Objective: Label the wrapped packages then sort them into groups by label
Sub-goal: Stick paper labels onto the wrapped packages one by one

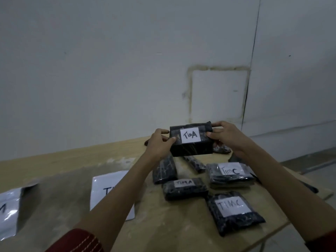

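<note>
A black wrapped package (pixel 190 145) with a white label reading "Tim A" is lifted above the wooden table (pixel 72 160). My left hand (pixel 160 142) grips its left end and my right hand (pixel 225 135) grips its right end. Below it lie more black packages: one marked "Tim A" (pixel 184 189), one marked "Tim C" (pixel 231 174), another marked "TIM C" (pixel 234 211), and an unlabelled one (pixel 164 169) partly under my left forearm.
A white sheet with writing (pixel 109 190) lies on the table left of my left arm, partly covered by it. Another white sheet (pixel 11 210) sits at the far left edge. More dark packages (pixel 221 149) lie behind the held one. A white wall stands behind the table.
</note>
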